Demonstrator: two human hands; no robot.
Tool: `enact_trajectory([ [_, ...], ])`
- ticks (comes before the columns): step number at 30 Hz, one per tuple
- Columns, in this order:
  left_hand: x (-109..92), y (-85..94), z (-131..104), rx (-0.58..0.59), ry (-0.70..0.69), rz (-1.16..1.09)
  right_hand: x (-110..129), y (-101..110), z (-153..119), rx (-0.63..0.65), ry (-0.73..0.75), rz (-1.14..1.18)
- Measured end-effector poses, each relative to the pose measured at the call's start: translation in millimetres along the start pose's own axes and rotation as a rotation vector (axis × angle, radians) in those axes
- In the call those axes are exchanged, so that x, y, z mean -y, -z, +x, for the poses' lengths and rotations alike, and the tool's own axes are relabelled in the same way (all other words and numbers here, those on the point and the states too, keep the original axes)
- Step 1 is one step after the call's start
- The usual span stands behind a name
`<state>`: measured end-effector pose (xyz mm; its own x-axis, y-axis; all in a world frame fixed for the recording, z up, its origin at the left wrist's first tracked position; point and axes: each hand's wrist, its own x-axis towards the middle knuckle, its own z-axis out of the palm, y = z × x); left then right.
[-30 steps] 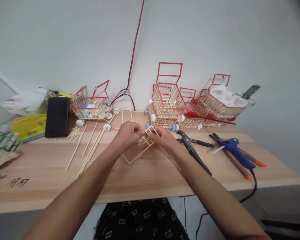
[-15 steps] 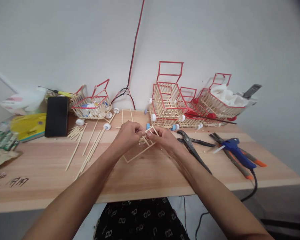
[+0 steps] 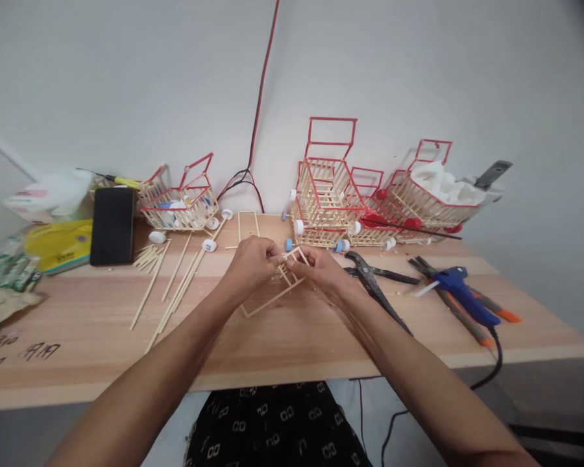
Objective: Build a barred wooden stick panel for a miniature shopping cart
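Observation:
A small rectangular frame of pale wooden sticks (image 3: 271,302) is held a little above the middle of the wooden table, with short crossbars near its right end. My left hand (image 3: 257,263) is closed at the upper left of this frame, fingertips pinched on it. At its right end my right hand (image 3: 320,269) grips the sticks between thumb and fingers. The two hands' fingertips nearly meet, and they hide part of the crossbars. Behind my left hand, another stick frame (image 3: 240,228) lies on the table.
Stick carts with red rims (image 3: 328,188) stand along the wall, one (image 3: 175,211) at left. Loose sticks (image 3: 180,292) and a black phone (image 3: 111,227) lie left. Black pliers (image 3: 372,285), a blue glue gun (image 3: 460,295) and orange-handled pliers (image 3: 509,316) lie on the table (image 3: 292,366) at right.
The view has shifted very slightly. Both hands keep nearly the same position and hold on the stick frame.

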<state>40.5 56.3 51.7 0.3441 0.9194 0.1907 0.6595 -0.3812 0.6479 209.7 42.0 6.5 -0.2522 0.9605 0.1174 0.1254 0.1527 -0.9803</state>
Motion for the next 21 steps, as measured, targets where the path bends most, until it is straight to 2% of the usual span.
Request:
enact_trajectory([
  [3,2.7,3.3,0.7,0.023,-0.028,-0.014,0.7,0.1,0.1,-0.001,-0.006,-0.001],
  [6,4.5,8.8,0.5,0.031,-0.124,-0.025,-0.1,0.4,1.1,-0.028,-0.01,0.041],
  [8,4.4,14.0,-1.0,0.0,-0.184,-0.015,-2.5,1.1,2.5,-0.051,-0.017,0.067],
  [11,5.2,24.9,-6.7,-0.111,-0.208,-0.02,-6.9,2.8,5.0,-0.087,-0.022,0.073],
  [15,15.2,39.2,-18.7,-0.307,-0.098,-0.142,-7.8,4.1,7.1,-0.12,0.01,0.102],
  [17,23.7,42.3,-24.9,-0.358,-0.027,-0.284,-6.0,2.8,7.2,-0.137,0.017,0.133],
  [19,32.4,41.8,-30.5,-0.308,0.069,-0.491,-4.4,-0.1,6.9,-0.146,0.017,0.151],
  [21,40.1,38.8,-34.9,-0.168,0.194,-0.69,-3.8,-4.4,6.4,-0.149,0.015,0.162],
])
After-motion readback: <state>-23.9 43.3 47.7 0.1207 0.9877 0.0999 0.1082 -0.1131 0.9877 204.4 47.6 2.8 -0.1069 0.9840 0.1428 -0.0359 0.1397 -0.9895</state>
